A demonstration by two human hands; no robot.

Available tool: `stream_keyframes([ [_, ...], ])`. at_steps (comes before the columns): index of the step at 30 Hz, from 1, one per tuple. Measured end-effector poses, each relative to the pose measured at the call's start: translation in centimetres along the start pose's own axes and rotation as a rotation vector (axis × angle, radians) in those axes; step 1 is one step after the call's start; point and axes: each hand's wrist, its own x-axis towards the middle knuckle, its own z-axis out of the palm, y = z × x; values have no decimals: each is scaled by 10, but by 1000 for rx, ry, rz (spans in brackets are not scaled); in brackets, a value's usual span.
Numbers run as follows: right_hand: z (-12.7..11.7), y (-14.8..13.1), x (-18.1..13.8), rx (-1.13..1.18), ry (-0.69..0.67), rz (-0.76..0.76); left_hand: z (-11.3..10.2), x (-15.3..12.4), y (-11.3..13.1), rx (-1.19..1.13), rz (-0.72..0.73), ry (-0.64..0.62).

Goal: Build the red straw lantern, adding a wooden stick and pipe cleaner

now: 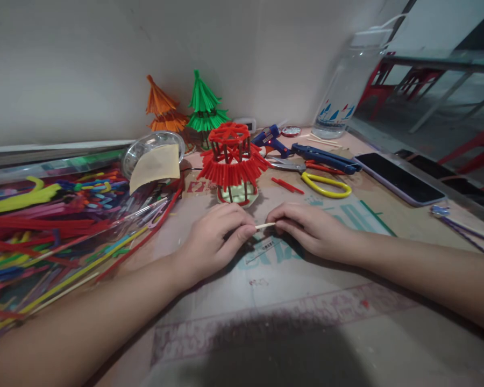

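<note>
My left hand point(216, 236) and my right hand point(306, 228) rest on the cardboard-covered table point(290, 317), fingers closed. Between them they pinch a thin pale wooden stick point(265, 226), one end in each hand. Just beyond the hands stands a small red pavilion model point(232, 161) made of red straw pieces on a pale base.
A heap of coloured straws and pipe cleaners point(44, 226) fills the left side. A clear bowl point(153, 153), orange point(163, 107) and green point(205, 105) paper trees, a blue glue gun point(271, 138), yellow-handled scissors point(326, 185), a phone point(399, 180) and a water jug point(347, 86) lie behind and right.
</note>
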Motion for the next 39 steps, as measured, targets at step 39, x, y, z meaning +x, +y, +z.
stream_keyframes([
  [39, 7, -12, -6, 812, -124, 524, -52, 15, 14, 430, -234, -364],
])
